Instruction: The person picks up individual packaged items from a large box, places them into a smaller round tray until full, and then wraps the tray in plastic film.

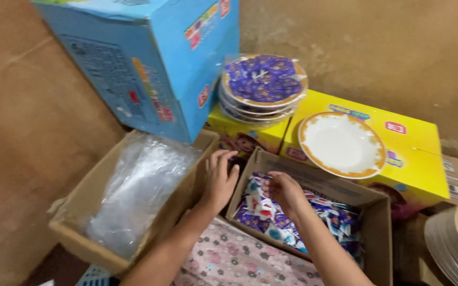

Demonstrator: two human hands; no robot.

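left hand is being held open by the box | small packets are being gripped by right hand

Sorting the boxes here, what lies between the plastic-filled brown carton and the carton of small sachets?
The left hand lies in that gap, seen in the head view.

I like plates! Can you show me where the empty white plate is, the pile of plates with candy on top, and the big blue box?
White plate (342, 144), head view, on its bare middle.
Pile of plates (263, 79), head view, on the wrapped sweets on top.
Blue box (149, 58), head view, on its front face.
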